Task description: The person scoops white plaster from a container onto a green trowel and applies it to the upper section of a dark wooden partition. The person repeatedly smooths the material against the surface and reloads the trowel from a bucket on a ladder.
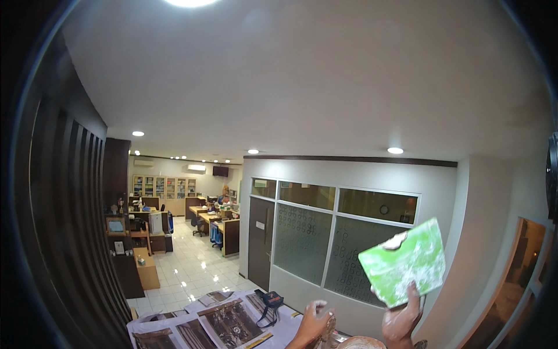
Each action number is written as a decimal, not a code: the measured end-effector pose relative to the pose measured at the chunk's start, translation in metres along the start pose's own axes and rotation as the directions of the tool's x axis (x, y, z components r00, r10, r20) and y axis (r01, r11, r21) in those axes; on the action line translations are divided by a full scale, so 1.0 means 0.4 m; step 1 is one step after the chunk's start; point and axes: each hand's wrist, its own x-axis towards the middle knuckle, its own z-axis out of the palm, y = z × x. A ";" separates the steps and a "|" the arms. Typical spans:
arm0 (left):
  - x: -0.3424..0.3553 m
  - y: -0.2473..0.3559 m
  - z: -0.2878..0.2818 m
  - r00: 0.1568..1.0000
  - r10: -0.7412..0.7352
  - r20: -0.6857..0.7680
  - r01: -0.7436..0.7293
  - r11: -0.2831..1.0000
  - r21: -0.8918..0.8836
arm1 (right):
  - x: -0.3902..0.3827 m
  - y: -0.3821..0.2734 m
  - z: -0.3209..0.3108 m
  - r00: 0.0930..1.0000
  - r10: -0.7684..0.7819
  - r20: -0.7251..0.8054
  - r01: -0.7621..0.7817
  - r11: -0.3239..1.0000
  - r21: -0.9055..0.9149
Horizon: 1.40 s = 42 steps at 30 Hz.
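Note:
My right hand is raised at the lower right, gripping a flat green board by its lower edge, with the thumb on the face I see. White paste is smeared over the board, and a beige lump sits at its upper left edge. To the left, my left hand is closed with curled fingers; whatever it may hold is hidden. Both hands look dusted with white. Between and below them, the top of a round beige thing shows at the lower edge, too cut off to name.
A sheet with printed pictures spreads below on the left, with a black pouch and strap on it. The white ceiling is overhead. Frosted windows stand ahead, dark slats at left, and office desks farther off.

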 end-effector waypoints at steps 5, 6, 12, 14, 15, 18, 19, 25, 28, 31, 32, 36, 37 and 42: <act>-0.107 -0.069 -0.007 0.938 -0.266 0.222 0.251 0.963 0.094 | 0.056 -0.105 0.157 0.988 -0.120 0.102 0.113 0.991 0.070; -0.102 -0.055 -0.003 0.929 -0.271 0.252 0.250 0.962 0.113 | 0.054 -0.126 0.188 0.973 -0.185 0.141 0.186 0.983 0.005; -0.098 -0.138 0.003 0.966 -0.158 0.206 0.141 0.986 0.094 | 0.192 -0.102 0.318 0.204 -0.603 0.771 0.823 -0.320 -0.469; -0.100 -0.165 0.011 0.967 -0.151 0.207 0.137 0.987 0.078 | 0.268 -0.104 0.440 -0.184 -0.670 0.719 0.722 -0.589 -0.363; -0.099 -0.176 0.021 0.965 -0.159 0.208 0.149 0.987 0.061 | 0.286 -0.111 0.509 -0.107 -0.729 0.676 0.860 -0.409 -0.305; -0.108 -0.139 0.023 0.972 -0.161 0.173 0.136 0.979 0.150 | 0.358 -0.135 0.710 -0.114 -0.816 0.566 0.979 -0.191 -0.078; -0.107 -0.120 0.022 0.975 -0.159 0.156 0.126 0.971 0.205 | 0.401 -0.117 0.764 -0.147 -0.844 0.516 0.977 -0.206 -0.058; -0.108 -0.107 0.012 0.984 -0.121 0.132 0.098 0.980 0.172 | 0.532 -0.090 1.044 -0.113 -0.899 0.422 0.902 -0.271 -0.335; -0.111 -0.151 0.013 0.981 -0.147 0.129 0.133 0.984 0.117 | 0.526 -0.091 1.142 0.061 -0.921 0.385 0.766 -0.204 -0.610; -0.111 -0.130 0.015 0.994 -0.049 0.099 0.029 0.981 0.192 | 0.529 -0.073 1.211 0.148 -0.925 0.351 0.753 -0.125 -0.646; -0.117 -0.110 0.014 0.992 -0.065 0.104 0.045 0.982 0.184 | 0.545 -0.057 1.219 0.159 -0.923 0.350 0.774 -0.103 -0.624; -0.120 -0.110 0.020 0.991 -0.090 0.103 0.070 0.980 0.188 | 0.577 0.031 1.228 0.093 -0.926 0.365 0.748 -0.177 -0.640; -0.120 -0.119 0.023 0.991 -0.091 0.102 0.070 0.978 0.198 | 0.572 0.045 1.217 0.122 -0.905 0.407 0.793 -0.158 -0.588; -0.114 -0.107 0.008 0.978 -0.191 0.080 0.176 0.970 0.165 | 0.468 0.062 1.122 0.214 -0.879 0.427 0.870 -0.027 -0.492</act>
